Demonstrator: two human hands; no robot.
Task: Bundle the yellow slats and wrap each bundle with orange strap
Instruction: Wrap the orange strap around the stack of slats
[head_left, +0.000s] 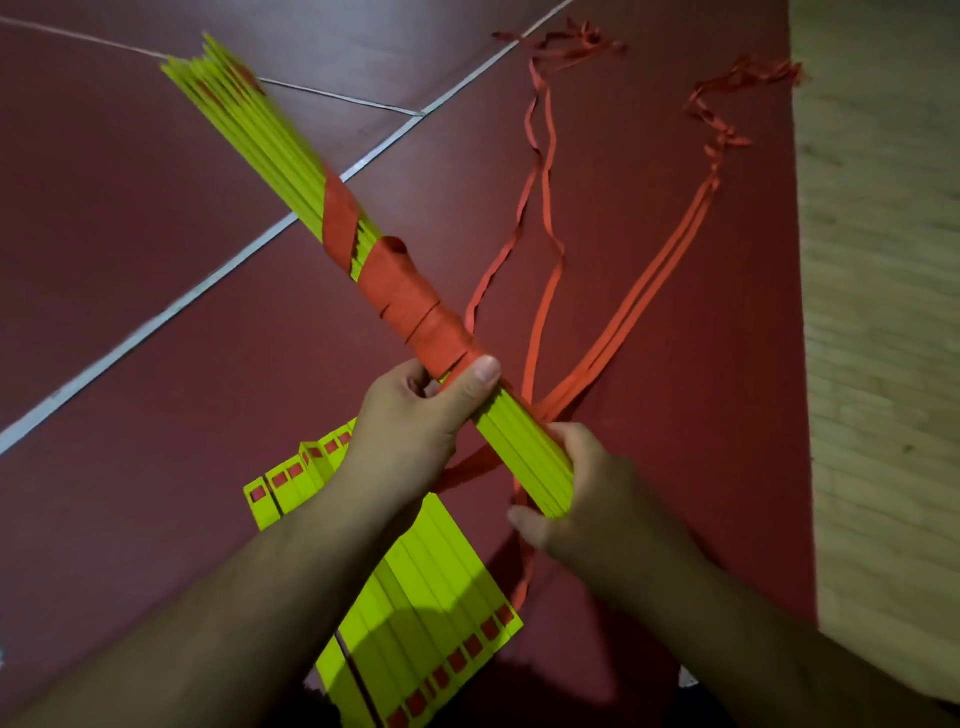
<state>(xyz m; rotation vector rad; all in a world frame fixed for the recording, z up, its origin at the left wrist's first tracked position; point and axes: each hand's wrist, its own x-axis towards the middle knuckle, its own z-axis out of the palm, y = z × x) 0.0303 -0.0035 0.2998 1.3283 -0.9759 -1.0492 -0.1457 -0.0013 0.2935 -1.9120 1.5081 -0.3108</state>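
Left hand (415, 421) curled round the bundle of yellow slats (260, 130) at the near edge of the orange strap (405, 296) winding, thumb on top. Right hand (587, 483) grips the bundle's near end. Loose slats (431, 571) lie on the red floor (130, 234) under the forearms; spare straps (545, 208) lie beyond.

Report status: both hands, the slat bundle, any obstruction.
Left hand grips bundle of yellow slats at the orange strap wrap. Right hand holds its near end. Loose orange straps and flat slats lie underneath.
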